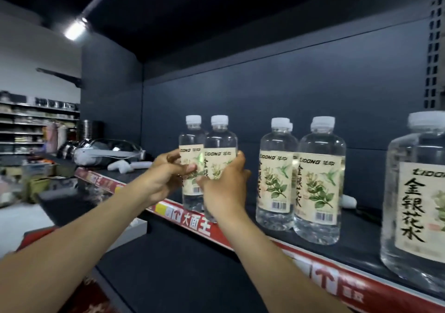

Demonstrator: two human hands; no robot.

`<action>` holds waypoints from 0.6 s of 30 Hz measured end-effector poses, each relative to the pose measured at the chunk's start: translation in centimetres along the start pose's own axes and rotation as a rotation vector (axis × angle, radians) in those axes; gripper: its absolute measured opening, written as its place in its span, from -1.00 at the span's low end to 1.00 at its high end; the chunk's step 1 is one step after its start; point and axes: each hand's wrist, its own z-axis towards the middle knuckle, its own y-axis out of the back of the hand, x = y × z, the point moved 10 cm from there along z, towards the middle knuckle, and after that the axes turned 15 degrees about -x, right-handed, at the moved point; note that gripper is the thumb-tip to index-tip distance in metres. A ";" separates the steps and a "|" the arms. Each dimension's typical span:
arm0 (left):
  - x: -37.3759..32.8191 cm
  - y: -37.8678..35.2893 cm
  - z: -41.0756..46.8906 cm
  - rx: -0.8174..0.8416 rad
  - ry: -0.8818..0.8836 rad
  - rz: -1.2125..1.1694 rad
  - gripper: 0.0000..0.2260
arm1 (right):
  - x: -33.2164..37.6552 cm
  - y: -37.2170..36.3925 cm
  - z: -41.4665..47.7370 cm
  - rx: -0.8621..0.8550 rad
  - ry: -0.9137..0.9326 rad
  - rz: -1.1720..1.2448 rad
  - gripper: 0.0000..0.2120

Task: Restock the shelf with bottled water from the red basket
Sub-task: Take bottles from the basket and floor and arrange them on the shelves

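Two clear water bottles with white caps and cream flower labels are held side by side over the front edge of the dark shelf (361, 247). My left hand (166, 177) grips the left bottle (192, 141) around its label. My right hand (224, 187) grips the right bottle (220, 144) from the front, fingers wrapped round its right side. The bottles' bases are hidden behind my hands, so I cannot tell if they touch the shelf. The red basket is not in view.
More of the same bottles stand on the shelf to the right: a pair in front (277, 175) (319, 187) with others behind, and a large one (416, 201) at the far right. A red price strip (197, 223) runs along the shelf edge. A white headset (106, 154) lies at the shelf's left end.
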 end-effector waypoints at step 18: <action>6.1 -0.3 0.3 0.130 -0.010 0.365 -0.28 | -4.8 1.0 2.2 -0.067 -0.048 -0.196 0.00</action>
